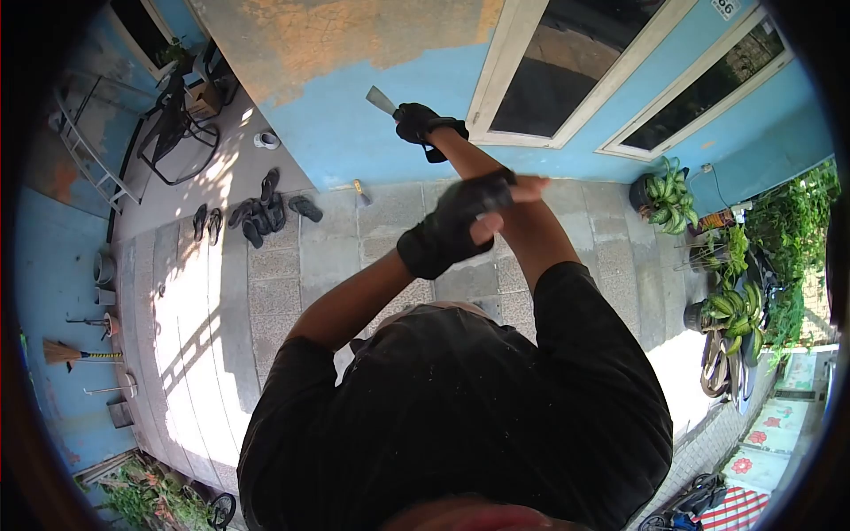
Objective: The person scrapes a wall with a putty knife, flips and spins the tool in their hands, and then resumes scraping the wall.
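My right hand, in a black fingerless glove, is closed around a putty knife. Its flat blade points up and left in front of the blue wall; whether it touches the wall I cannot tell. My left hand, gloved the same way and slightly blurred, crosses in front of my right forearm with fingers stretched out and the thumb apart. It holds nothing. Above the blade, the wall shows a large patch of bare, orange-brown plaster where paint is gone.
A small yellow-handled tool stands at the wall's foot. Several dark sandals lie on the paving to the left. White-framed windows are at the right of the wall, with potted plants beyond. A black chair stands far left.
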Motion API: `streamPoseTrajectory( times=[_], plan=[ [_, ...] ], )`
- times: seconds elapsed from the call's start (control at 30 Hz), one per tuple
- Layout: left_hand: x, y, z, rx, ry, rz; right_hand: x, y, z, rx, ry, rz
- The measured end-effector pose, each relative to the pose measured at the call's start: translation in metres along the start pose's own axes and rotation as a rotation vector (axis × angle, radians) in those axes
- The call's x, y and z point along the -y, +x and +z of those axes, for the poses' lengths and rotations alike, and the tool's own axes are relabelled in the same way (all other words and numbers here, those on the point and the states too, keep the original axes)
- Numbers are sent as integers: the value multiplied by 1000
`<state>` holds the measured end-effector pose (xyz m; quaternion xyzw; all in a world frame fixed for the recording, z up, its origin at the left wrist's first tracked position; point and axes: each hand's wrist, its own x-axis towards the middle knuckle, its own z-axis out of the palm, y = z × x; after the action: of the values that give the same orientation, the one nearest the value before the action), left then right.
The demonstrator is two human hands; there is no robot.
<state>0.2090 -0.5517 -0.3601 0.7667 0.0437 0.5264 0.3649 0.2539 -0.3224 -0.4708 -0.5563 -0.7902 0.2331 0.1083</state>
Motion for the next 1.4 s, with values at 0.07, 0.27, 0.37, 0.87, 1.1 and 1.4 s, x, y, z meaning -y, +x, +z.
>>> streamPoseTrajectory(
  times=[0.07,0.27,0.37,0.87,1.1,1.4],
  plan=[
    [27,11,-36,-367,-19,-160,-9,6,14,-47,4,-17],
    [41,2,11,154,185,-118,13,-22,32,-324,-223,-318],
    [-12,14,-2,267,-596,-274,-4,-24,42,-129,70,-98],
    [47,-64,-128,-284,-73,-595,-55,-197,-84,-815,429,-78],
    [67,-30,-106,-300,-242,-587,-61,-224,-147,432,2513,-947],
    [93,26,-94,-394,-136,-492,-93,-194,-174,349,2376,-586]
  ],
)
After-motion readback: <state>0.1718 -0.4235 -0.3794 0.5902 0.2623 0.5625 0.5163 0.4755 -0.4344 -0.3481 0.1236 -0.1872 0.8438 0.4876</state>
